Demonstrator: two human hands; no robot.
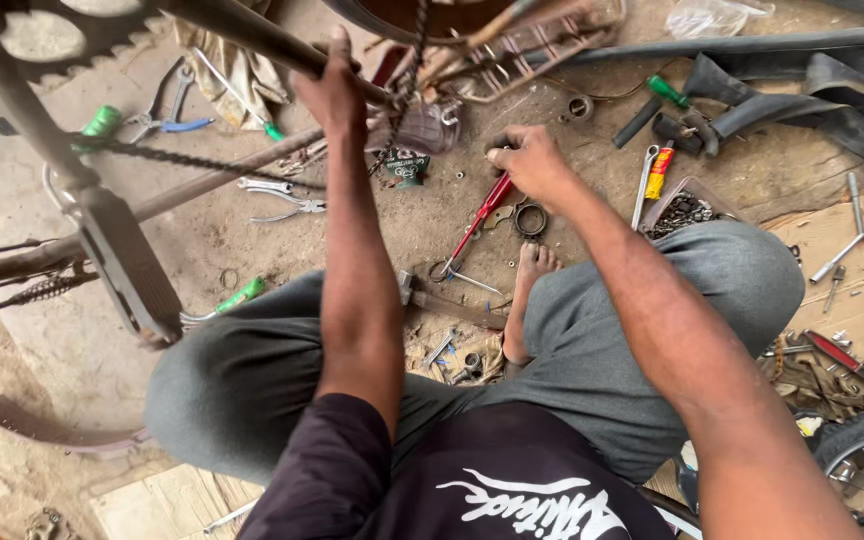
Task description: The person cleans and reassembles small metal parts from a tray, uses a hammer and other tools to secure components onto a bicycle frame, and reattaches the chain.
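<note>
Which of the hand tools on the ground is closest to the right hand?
The red-handled tool: its handle end lies right under the right hand, next to a dark ring. The silver pliers and blue-handled pliers lie far off, beyond the left arm.

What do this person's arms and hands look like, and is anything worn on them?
Both arms are bare from the upper arm down. The left hand and the right hand have no gloves, and no rings, watch or bracelet show. A short dark sleeve covers the top of the left arm; it belongs to a dark shirt with a white printed design. The right shoulder is out of view.
</note>
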